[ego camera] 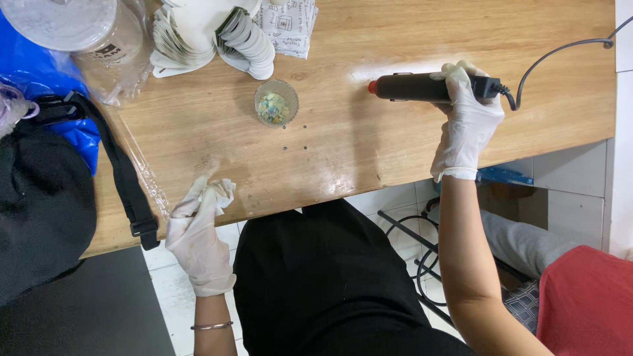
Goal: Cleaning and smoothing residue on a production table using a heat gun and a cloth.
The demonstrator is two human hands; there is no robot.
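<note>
My right hand (467, 122), in a white glove, grips a black corded tool (409, 86) with a red tip, held level just above the wooden table (343, 145) and pointing left. My left hand (196, 234), also gloved, rests at the table's near edge with its fingers bunched together; I cannot tell whether anything is pinched in them. A small clear cup (276, 103) with pale green and blue bits stands on the table between the hands, well left of the tool's tip.
Stacks of white round discs (247, 41) and printed paper slips (290, 26) lie at the far edge. A clear lidded tub (82, 29) in plastic wrap and a black bag with strap (46, 198) sit left. The tool's cable (560, 56) runs off right.
</note>
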